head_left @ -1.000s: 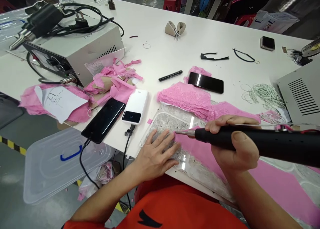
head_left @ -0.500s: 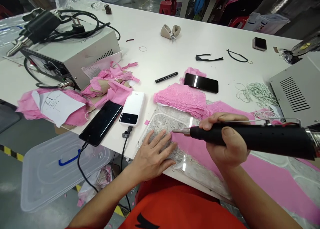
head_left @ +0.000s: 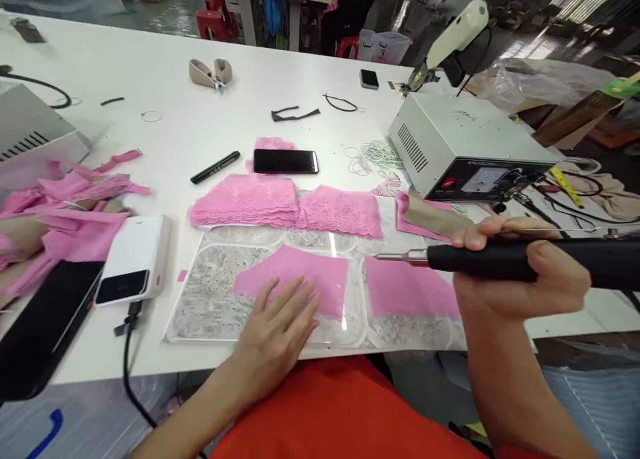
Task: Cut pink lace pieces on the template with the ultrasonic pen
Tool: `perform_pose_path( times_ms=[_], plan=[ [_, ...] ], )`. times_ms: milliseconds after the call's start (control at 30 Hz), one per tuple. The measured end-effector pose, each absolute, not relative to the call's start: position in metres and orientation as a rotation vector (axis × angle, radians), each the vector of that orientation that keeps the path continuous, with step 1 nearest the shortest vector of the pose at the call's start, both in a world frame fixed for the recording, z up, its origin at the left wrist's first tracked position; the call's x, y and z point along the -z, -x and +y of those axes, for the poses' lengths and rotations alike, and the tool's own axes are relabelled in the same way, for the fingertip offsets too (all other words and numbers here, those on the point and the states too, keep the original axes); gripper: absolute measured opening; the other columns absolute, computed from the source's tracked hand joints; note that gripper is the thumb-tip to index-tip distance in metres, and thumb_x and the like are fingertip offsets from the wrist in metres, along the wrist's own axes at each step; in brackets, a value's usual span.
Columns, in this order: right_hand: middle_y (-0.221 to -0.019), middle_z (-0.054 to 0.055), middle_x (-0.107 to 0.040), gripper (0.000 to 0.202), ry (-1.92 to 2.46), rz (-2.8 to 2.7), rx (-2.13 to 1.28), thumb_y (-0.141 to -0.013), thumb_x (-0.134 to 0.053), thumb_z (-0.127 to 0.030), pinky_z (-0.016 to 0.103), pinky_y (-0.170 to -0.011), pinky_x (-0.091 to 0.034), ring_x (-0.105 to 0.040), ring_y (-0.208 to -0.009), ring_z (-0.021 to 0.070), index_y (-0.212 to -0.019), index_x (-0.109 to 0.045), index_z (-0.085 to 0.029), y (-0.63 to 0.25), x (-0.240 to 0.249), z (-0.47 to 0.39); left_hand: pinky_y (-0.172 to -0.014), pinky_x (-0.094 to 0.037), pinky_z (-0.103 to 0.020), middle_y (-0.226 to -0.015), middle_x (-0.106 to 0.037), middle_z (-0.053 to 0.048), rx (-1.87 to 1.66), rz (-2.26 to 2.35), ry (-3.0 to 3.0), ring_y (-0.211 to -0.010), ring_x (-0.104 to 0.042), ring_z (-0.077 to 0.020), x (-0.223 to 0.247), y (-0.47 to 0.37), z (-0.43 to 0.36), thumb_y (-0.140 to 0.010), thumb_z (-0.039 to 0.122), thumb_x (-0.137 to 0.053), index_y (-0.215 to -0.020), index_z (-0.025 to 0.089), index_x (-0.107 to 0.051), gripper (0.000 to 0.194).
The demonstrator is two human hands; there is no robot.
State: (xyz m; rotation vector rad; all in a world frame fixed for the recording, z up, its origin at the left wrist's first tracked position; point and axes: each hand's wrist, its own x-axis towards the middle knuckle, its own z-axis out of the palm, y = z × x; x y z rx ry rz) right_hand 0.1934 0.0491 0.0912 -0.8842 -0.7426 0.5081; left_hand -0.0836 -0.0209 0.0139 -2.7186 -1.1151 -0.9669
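Note:
My left hand (head_left: 277,329) lies flat, fingers spread, on a cut piece of pink fabric (head_left: 300,272) that rests on a clear speckled plate (head_left: 205,299). My right hand (head_left: 520,279) grips a black pen-shaped cutting tool (head_left: 480,260) with its metal tip (head_left: 395,257) pointing left, held just above a second pink piece (head_left: 407,292). The tip hovers between the two pink pieces. Folded pink lace (head_left: 245,202) and more lace (head_left: 340,212) lie just beyond the plate.
A white machine box (head_left: 465,152) with a dial stands at the right. A black phone (head_left: 285,161), a black marker (head_left: 215,167), a white power bank (head_left: 133,259), another phone (head_left: 40,325), pink scraps (head_left: 75,199), rubber bands (head_left: 375,155) and scissors (head_left: 210,72) lie on the white table (head_left: 150,59).
The view has swung to the right. The pink fabric now shows as two separate pieces. My right hand has drawn the tool rightward, away from my left hand.

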Motion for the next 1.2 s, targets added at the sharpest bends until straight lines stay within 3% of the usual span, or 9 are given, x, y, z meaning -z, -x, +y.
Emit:
perform_pose_path(
  times_ms=[133, 367, 700, 1200],
  plan=[
    [-0.056, 0.002, -0.052, 0.017, 0.885, -0.708, -0.590, -0.046, -0.052, -0.031, 0.031, -0.037, -0.041, -0.046, -0.038, 0.0122, -0.057, -0.058, -0.019, -0.221, -0.072, 0.045, -0.115, -0.039, -0.044, -0.119, -0.073, -0.009, 0.978, -1.002, 2.774, -0.120, -0.064, -0.0226, -0.017, 0.031, -0.010, -0.096, 0.013, -0.057, -0.115, 0.013, -0.064, 0.020],
    [-0.060, 0.001, -0.062, 0.017, 0.759, -0.758, -0.642, -0.053, -0.055, -0.027, 0.032, -0.040, -0.045, -0.050, -0.042, 0.0131, -0.063, -0.067, -0.021, -0.216, -0.062, 0.053, -0.111, -0.043, -0.046, -0.124, -0.070, -0.010, 0.800, -1.053, 2.811, -0.126, -0.060, -0.0250, -0.004, -0.015, -0.004, -0.099, 0.022, -0.053, -0.117, 0.015, -0.066, 0.023],
    [-0.066, 0.001, -0.066, 0.017, 0.722, -0.802, -0.702, -0.058, -0.058, -0.024, 0.033, -0.044, -0.049, -0.054, -0.046, 0.0142, -0.071, -0.069, -0.020, -0.213, -0.054, 0.055, -0.110, -0.044, -0.047, -0.131, -0.066, -0.010, 0.757, -1.100, 2.848, -0.130, -0.056, -0.0275, 0.003, -0.021, -0.003, -0.100, 0.032, -0.051, -0.123, 0.015, -0.063, 0.031],
    [-0.067, 0.000, -0.067, 0.018, 0.746, -0.852, -0.695, -0.060, -0.057, -0.025, 0.033, -0.045, -0.048, -0.053, -0.046, 0.0142, -0.073, -0.071, -0.023, -0.206, -0.051, 0.056, -0.114, -0.039, -0.047, -0.135, -0.063, -0.011, 0.723, -1.128, 2.882, -0.133, -0.053, -0.0280, 0.003, -0.021, -0.003, -0.101, 0.033, -0.049, -0.124, 0.016, -0.062, 0.032]
  ],
)
